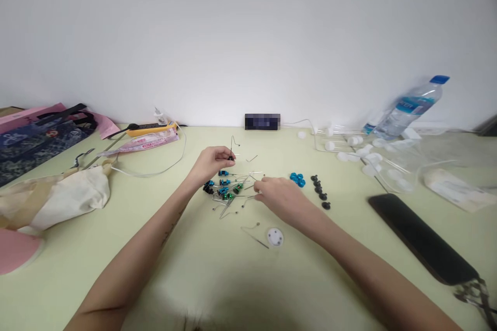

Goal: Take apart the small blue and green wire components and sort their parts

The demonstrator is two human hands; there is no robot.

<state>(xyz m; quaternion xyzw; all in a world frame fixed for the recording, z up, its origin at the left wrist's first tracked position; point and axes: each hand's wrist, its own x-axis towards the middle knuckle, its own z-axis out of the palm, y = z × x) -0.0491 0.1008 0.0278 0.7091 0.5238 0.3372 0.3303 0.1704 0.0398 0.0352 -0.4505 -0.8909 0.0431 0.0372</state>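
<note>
My left hand is closed in a pinch on a thin bent wire piece with a small dark bead at its foot, held upright above the pale green table. My right hand rests knuckles up on the table, its fingertips closed on the thin wires at the right edge of a pile of wire pieces with blue and green beads. What exactly its fingers hold is hidden. A cluster of blue beads and a row of black beads lie just right of that hand.
A small white disc and a loose wire lie in front. A black phone lies at right, a water bottle and clear bags with white pieces at back right. Cloth bag and patterned bags sit left.
</note>
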